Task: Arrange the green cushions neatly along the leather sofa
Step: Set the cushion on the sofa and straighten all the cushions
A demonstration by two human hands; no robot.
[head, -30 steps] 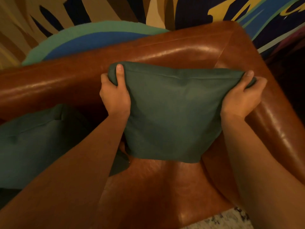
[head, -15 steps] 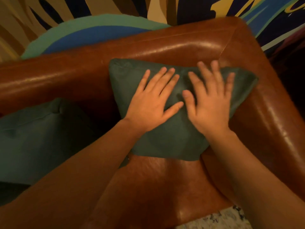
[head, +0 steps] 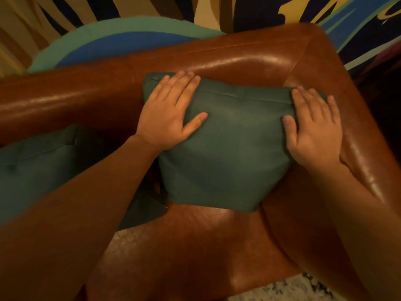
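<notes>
A green cushion leans upright in the right corner of the brown leather sofa, against the backrest and the right armrest. My left hand lies flat on its upper left corner, fingers spread. My right hand lies flat on its upper right corner by the armrest. Neither hand grips the fabric. A second green cushion rests on the seat to the left, partly hidden by my left forearm.
The sofa's right armrest runs down the right side. Bare leather seat shows in front of the cushion. A wall painted with colourful shapes stands behind the sofa. A speckled floor shows at the bottom.
My hands first let go of the cushion's top corners and pressed flat on its middle. They have since slid apart to its upper left and right corners.
</notes>
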